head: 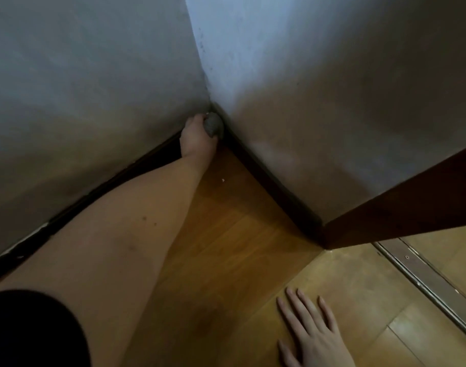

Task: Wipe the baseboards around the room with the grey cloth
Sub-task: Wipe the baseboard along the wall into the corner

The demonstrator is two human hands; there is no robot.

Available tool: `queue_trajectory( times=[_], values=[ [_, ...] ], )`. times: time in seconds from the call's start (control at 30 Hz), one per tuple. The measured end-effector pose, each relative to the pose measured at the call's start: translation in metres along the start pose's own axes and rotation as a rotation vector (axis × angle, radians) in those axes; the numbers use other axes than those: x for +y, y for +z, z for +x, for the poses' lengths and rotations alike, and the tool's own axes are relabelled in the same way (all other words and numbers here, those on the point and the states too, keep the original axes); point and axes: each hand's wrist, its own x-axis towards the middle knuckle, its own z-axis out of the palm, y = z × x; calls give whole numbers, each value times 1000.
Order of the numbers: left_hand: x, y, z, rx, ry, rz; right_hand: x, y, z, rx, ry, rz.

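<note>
Smooth wooden floor (226, 234) meets dark baseboards (266, 178) in a corner, where the left hand (196, 139) grips a wadded grey cloth (213, 124); the right hand (314, 337) lies flat, fingers spread.

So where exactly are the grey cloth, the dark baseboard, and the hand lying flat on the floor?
grey cloth (213, 124): head view, on the bunched wad gripped in the corner.
baseboard (269, 178): head view, on its dark face along the right-hand wall.
right hand (315, 337): head view, on the back of the hand.
</note>
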Motion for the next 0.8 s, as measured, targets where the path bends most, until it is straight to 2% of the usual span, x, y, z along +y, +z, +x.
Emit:
queue_trajectory(
  times=[0.13, 0.4, 0.57, 0.8],
  values=[
    [-1, 5, 9, 19, -43, -42, 6, 5, 4, 1, -9, -33],
    [0, -3, 10, -94, -32, -136, 3, -4, 8, 47, -11, -47],
    [3, 9, -34, -128, 36, -162, -2, -13, 7, 28, -4, 0],
    [19, 28, -99, -48, 86, -272, -2, -14, 7, 2, 7, 21]
  ],
)
